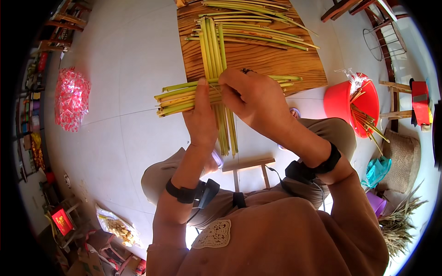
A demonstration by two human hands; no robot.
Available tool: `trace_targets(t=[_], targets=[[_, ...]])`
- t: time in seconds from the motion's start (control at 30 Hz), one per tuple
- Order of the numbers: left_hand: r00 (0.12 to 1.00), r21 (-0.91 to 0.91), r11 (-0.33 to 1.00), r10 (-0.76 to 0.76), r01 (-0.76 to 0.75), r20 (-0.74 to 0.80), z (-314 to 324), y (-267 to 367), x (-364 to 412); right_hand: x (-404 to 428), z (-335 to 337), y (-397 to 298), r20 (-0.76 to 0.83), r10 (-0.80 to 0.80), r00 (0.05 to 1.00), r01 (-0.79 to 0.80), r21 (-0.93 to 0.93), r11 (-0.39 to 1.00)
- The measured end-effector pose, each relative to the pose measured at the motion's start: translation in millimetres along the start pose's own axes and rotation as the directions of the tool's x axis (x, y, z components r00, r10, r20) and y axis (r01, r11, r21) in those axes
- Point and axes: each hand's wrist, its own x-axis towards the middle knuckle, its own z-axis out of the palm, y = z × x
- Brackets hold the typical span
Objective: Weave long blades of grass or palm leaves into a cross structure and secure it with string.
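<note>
Two bundles of green-yellow plant stems cross each other in front of me. The crosswise bundle (176, 99) runs left to right, and the lengthwise bundle (211, 48) reaches from over the wooden table down toward my lap. My left hand (202, 117) grips the crossing from the left, its thumb lying over the crosswise stems. At the right of the crossing, my right hand (253, 98) has its fingers curled and pinched close to the stems. A thin strand seems to lie at its fingertips, though the fingers hide most of it.
Loose stems (255, 32) lie across the wooden table (252, 60). To the right stands a red bucket (336, 100) with thin stalks in it. A pink patterned plastic bag (72, 100) sits on the tiled floor at left. A wooden stool (248, 165) shows between my legs.
</note>
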Motion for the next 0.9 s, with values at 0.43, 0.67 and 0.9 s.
trace_targets(t=[0.43, 0.67, 0.9], targets=[[1.0, -0.038, 0.999, -0.017, 0.018, 0.001, 1.6, -0.4, 0.1, -0.1, 2.1, 0.2, 0.002, 0.006, 1.0, -0.006, -0.003, 1.0], [1.0, -0.026, 1.0, 0.005, -0.005, -0.001, 2.2, -0.5, 0.9, 0.2, 3.0, 1.3, 0.013, 0.033, 0.999, -0.034, 0.036, 0.999], [1.0, 0.019, 1.0, -0.003, 0.003, -0.006, 1.5, 0.0, 1.5, 0.9, 3.8, 3.1, 0.006, 0.033, 0.999, -0.033, 0.085, 0.996]])
